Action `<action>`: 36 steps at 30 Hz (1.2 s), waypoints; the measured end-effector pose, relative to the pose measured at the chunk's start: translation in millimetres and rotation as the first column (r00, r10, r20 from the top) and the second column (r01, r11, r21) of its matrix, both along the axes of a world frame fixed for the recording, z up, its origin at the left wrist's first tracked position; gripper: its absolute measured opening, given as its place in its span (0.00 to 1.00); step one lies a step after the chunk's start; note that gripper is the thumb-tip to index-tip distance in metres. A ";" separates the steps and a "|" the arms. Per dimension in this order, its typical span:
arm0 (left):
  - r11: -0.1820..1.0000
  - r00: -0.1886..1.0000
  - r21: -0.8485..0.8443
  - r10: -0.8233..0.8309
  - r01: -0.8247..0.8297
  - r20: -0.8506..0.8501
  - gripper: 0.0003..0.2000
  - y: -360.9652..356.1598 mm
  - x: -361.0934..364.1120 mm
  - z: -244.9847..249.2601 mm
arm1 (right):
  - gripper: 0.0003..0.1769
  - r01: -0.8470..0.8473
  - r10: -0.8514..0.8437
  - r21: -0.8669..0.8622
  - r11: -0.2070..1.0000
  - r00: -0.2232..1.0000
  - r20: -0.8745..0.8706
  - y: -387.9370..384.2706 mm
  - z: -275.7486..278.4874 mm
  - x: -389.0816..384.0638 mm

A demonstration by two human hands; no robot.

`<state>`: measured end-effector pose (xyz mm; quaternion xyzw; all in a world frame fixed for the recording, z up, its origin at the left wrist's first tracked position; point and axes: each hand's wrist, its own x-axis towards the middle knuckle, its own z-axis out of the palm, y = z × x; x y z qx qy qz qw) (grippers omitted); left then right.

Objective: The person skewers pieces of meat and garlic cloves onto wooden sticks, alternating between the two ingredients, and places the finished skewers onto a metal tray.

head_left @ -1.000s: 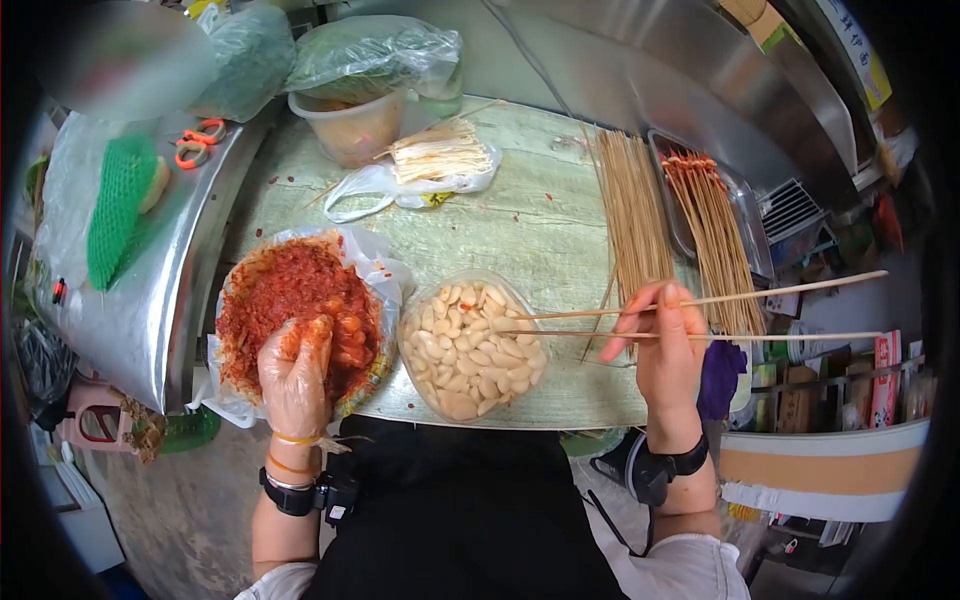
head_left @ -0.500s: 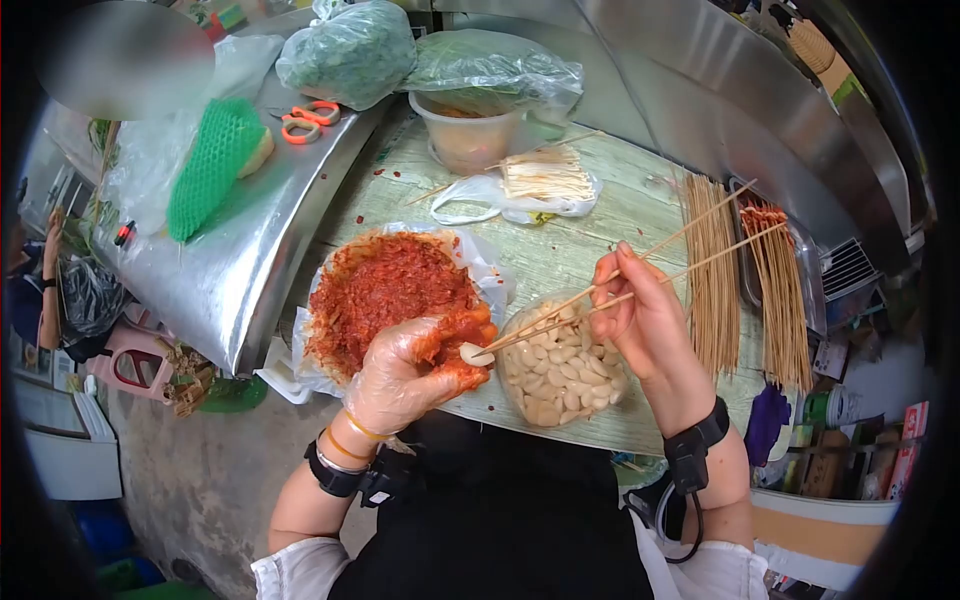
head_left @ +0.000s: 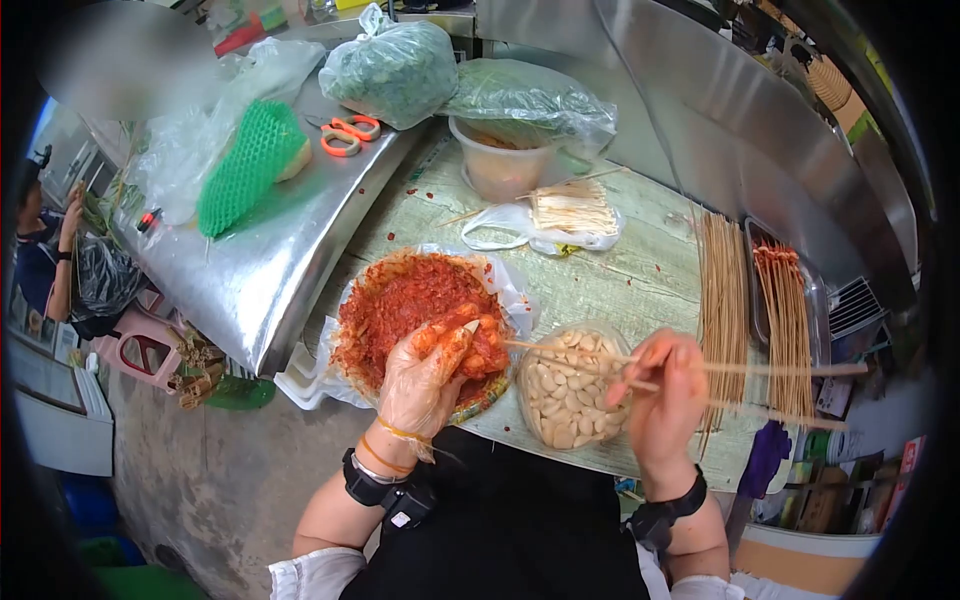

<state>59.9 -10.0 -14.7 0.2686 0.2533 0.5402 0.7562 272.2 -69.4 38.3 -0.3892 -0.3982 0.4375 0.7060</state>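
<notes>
My left hand (head_left: 428, 368), in a clear plastic glove smeared red, is closed over the edge of a bowl of chopped red chili paste (head_left: 395, 290). Its fingers pinch a pale garlic clove (head_left: 472, 326), whose tip shows among the red-coated fingertips. Thin bamboo skewers (head_left: 765, 370) are gripped in my bare right hand (head_left: 668, 400), blurred by motion; one skewer reaches left toward the gloved fingers. Between the two hands stands a clear tub of peeled garlic cloves (head_left: 570, 390), partly beneath the skewers.
Bare skewers (head_left: 722, 310) lie in a row at right, beside a metal tray (head_left: 757, 300) with red-tipped skewers (head_left: 785, 280). Behind are a bundle of white sticks (head_left: 572, 208), a plastic tub (head_left: 500, 172) and bagged greens (head_left: 392, 65). Orange-handled scissors (head_left: 350, 135) lie on the steel counter (head_left: 270, 270).
My right hand has moved right and down, swinging the skewers to a flatter angle and away from the clove. My left hand has turned upward over the chili bowl. The whole view has shifted.
</notes>
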 end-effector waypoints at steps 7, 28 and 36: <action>0.997 0.992 -0.054 0.060 -0.054 0.108 0.14 -5.6 6.8 -1.4 | 0.19 -0.104 -0.063 0.250 0.963 0.812 0.580 -19.4 -1.0 -5.8; 0.992 0.984 -0.097 0.096 -0.082 0.149 0.13 -11.0 6.2 -8.7 | 0.04 -0.295 -0.183 0.414 0.861 0.580 0.794 -1.2 1.3 -17.8; 0.979 0.964 -0.183 0.131 -0.089 0.233 0.13 -7.8 6.4 -16.8 | 0.09 -0.425 -0.179 0.440 0.791 0.528 0.830 0.0 -4.1 -21.0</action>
